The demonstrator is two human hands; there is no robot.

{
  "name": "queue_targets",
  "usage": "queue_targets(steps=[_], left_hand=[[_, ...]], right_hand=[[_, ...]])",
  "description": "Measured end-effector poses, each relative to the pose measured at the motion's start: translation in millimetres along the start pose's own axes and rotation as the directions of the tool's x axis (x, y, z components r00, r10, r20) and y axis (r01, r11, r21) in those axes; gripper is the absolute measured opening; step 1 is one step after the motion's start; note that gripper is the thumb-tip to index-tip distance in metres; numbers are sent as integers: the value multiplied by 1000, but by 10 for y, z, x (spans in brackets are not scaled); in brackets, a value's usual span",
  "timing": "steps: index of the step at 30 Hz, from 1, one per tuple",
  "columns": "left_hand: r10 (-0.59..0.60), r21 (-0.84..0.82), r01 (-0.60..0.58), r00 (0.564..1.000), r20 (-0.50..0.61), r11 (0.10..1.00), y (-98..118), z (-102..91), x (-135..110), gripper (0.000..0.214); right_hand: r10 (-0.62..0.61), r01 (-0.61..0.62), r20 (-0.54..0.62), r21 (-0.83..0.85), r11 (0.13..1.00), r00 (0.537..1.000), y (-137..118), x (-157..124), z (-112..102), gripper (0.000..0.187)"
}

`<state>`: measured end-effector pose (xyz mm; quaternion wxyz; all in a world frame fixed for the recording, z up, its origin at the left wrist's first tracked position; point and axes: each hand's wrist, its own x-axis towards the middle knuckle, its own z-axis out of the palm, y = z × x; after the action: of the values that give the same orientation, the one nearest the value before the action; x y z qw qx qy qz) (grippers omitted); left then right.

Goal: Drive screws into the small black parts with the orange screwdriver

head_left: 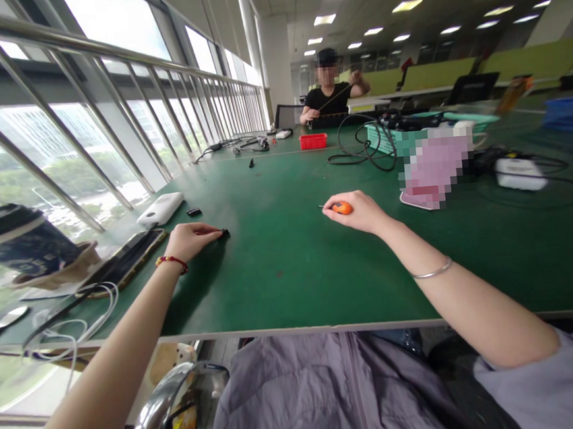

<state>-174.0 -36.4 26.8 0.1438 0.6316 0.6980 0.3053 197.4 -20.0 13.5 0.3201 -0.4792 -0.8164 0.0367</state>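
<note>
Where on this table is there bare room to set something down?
Bare table lies between the left hand and right hand, back towards the red box. Another patch lies between the right forearm and white block. Crowded: around the cup and the basket.

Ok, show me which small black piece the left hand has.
The nearest black piece, pinched in the left hand; the second, near the white device, and the third, farther back, lie untouched.

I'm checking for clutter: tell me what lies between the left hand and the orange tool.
In the head view: a small black piece at the left hand, then bare green tabletop up to the orange tool.
</note>
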Motion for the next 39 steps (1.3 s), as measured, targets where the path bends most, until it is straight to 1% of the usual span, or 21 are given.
queue_targets(steps=[4, 8, 10, 12, 14, 16, 19, 20, 23, 25, 28, 32, 39], left_hand=[[8, 57, -9, 1000, 18, 998, 8, -3, -18, 35], [1, 80, -2, 1000, 13, 997, 28, 0, -6, 37], [-6, 81, 4, 1000, 31, 997, 74, 29, 18, 37], [-2, 70, -3, 997, 71, 998, 166, 99, 48, 36], [50, 21, -53, 988, 148, 998, 311, 230, 73, 34], [145, -53, -136, 960, 241, 989, 510, 426, 84, 32], [282, -163, -241, 902, 326, 957, 866, 794, 72, 28], [321, -198, -264, 874, 366, 944, 983, 916, 64, 27], [413, -312, -298, 807, 423, 902, 1260, 1216, 38, 20], [448, -367, -303, 785, 428, 880, 1353, 1331, 22, 17], [472, -431, -286, 773, 424, 856, 1370, 1386, -4, 17], [486, -456, -288, 771, 411, 842, 1320, 1374, -44, 16], [534, -436, -381, 785, 313, 816, 1277, 1405, -93, 12]], right_hand=[[-1, 1, 6, -1, 1000, 1000, 11, 0, 2, 18], [0, 0, 12, 2, 1000, 1000, 9, 3, 8, 18], [3, -3, 13, 1, 1000, 1000, -5, 5, 11, 18], [1, -1, 13, -6, 1000, 1000, -25, 5, 15, 18], [-15, 15, 15, -11, 1000, 1000, -40, 5, 22, 18], [-41, 41, 14, -11, 999, 999, -43, 6, 33, 18], [-70, 70, 18, 30, 997, 997, -19, 14, 53, 19], [-74, 72, 29, 55, 996, 997, -6, 18, 59, 18], [-66, 55, 85, 135, 989, 994, 39, 28, 60, 16], [-62, 40, 115, 188, 981, 991, 66, 31, 43, 14], [-75, 26, 179, 263, 964, 981, 102, 28, 4, 17], [-94, 5, 309, 278, 961, 946, 141, 25, -20, 25], [-98, 13, 323, 257, 966, 941, 120, 22, 3, 24]])
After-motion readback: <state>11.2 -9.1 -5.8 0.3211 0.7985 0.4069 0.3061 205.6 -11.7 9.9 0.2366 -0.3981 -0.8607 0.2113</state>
